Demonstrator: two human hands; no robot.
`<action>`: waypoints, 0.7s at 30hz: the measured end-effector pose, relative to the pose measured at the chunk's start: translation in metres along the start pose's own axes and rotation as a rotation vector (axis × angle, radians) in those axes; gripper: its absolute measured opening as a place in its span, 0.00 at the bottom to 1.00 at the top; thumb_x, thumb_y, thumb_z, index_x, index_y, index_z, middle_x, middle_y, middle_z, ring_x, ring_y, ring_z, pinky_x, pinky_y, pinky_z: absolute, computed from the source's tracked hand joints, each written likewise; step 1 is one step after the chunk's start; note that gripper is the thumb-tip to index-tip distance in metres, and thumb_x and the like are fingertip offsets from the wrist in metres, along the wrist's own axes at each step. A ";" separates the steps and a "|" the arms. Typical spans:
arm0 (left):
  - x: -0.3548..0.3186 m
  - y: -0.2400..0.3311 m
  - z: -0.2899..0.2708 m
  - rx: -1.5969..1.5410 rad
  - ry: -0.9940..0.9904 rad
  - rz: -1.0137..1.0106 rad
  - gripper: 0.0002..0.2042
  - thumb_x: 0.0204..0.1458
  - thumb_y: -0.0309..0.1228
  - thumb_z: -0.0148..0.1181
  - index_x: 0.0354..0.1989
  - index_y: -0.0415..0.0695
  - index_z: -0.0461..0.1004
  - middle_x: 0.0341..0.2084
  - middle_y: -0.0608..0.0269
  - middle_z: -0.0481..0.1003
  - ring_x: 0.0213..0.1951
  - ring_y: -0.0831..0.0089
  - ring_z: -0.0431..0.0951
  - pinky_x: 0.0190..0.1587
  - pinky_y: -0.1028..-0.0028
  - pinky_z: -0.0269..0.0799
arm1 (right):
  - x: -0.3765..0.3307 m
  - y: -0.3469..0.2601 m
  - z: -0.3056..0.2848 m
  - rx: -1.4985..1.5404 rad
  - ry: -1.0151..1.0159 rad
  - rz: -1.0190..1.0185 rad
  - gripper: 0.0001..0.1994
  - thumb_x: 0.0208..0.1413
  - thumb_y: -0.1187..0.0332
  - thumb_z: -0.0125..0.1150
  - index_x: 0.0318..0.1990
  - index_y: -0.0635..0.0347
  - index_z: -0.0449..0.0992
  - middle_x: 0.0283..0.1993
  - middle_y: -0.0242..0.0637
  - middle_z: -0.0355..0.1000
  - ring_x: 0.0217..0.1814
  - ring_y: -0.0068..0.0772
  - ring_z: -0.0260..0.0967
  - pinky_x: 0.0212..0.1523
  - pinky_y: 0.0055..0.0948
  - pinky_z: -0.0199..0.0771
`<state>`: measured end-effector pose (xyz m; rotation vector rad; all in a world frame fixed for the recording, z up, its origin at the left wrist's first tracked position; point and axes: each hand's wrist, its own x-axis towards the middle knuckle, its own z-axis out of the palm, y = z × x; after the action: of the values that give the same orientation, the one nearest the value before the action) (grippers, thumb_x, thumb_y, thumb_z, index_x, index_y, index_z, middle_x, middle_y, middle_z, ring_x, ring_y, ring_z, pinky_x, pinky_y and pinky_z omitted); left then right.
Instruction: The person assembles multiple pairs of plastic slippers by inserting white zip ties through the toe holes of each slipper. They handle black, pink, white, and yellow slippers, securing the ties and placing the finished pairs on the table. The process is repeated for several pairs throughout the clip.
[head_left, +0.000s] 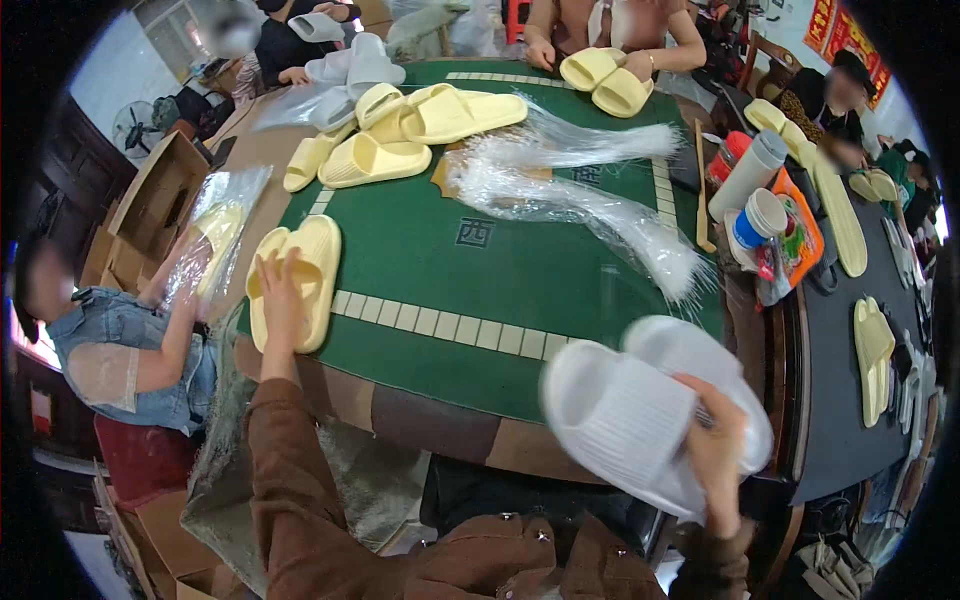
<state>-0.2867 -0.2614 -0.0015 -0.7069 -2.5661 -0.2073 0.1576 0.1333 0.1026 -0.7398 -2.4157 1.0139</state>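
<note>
A pair of pale yellow slippers (318, 265) lies at the left edge of the green table mat, toes pointing away from me. My left hand (283, 305) rests on top of them with its fingers spread. Over the table's near right edge, a pair of white slippers (620, 400) is held up by my right hand (716, 440), its thumb over one strap and the other fingers partly hidden. The white pair is slightly blurred. Bundles of clear plastic (620, 215) with frayed-looking ends spread over the far right part of the mat.
Several yellow slippers (375, 160) are heaped at the far left, beside white ones (360, 65). Co-workers sit around: one at the left handles a bagged slipper (215, 235), another opposite touches a yellow pair (610, 82). A grey bottle (750, 175) and white tub (760, 220) stand right.
</note>
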 end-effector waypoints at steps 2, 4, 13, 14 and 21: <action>0.017 -0.039 0.002 0.084 -0.020 -0.013 0.33 0.46 0.18 0.55 0.64 0.55 0.59 0.64 0.49 0.54 0.67 0.41 0.46 0.65 0.53 0.52 | 0.023 -0.002 0.045 0.059 -0.018 -0.035 0.17 0.47 0.79 0.59 0.46 0.57 0.78 0.43 0.44 0.77 0.43 0.48 0.74 0.47 0.35 0.71; 0.026 -0.075 -0.005 0.159 -0.079 -0.026 0.34 0.46 0.18 0.54 0.65 0.56 0.58 0.65 0.49 0.52 0.68 0.41 0.46 0.65 0.53 0.52 | 0.044 0.001 0.090 0.067 0.013 -0.108 0.21 0.49 0.77 0.59 0.53 0.57 0.74 0.44 0.50 0.75 0.44 0.51 0.70 0.48 0.40 0.68; 0.014 -0.034 0.007 0.028 0.223 0.044 0.27 0.46 0.20 0.51 0.59 0.35 0.63 0.60 0.38 0.60 0.63 0.42 0.55 0.64 0.50 0.48 | 0.019 -0.030 0.096 -0.534 -0.101 -0.370 0.36 0.47 0.71 0.64 0.67 0.54 0.57 0.52 0.56 0.64 0.53 0.56 0.63 0.52 0.46 0.63; 0.028 0.002 0.007 0.133 0.201 -0.048 0.24 0.45 0.20 0.50 0.55 0.31 0.65 0.57 0.39 0.62 0.62 0.42 0.57 0.63 0.50 0.50 | 0.006 -0.038 0.088 -0.508 -0.161 -0.294 0.35 0.47 0.70 0.64 0.65 0.54 0.59 0.53 0.53 0.65 0.54 0.54 0.63 0.53 0.45 0.63; 0.077 0.162 0.006 -0.302 0.327 0.024 0.24 0.50 0.24 0.53 0.58 0.42 0.64 0.62 0.42 0.55 0.65 0.42 0.52 0.64 0.47 0.48 | -0.038 -0.169 0.134 0.863 -1.084 -0.849 0.30 0.54 0.65 0.62 0.63 0.61 0.60 0.69 0.51 0.52 0.71 0.52 0.50 0.67 0.41 0.54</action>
<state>-0.2638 -0.0868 0.0332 -0.7410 -2.2343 -0.6564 0.0600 -0.0604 0.1351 1.2961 -2.1166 2.0430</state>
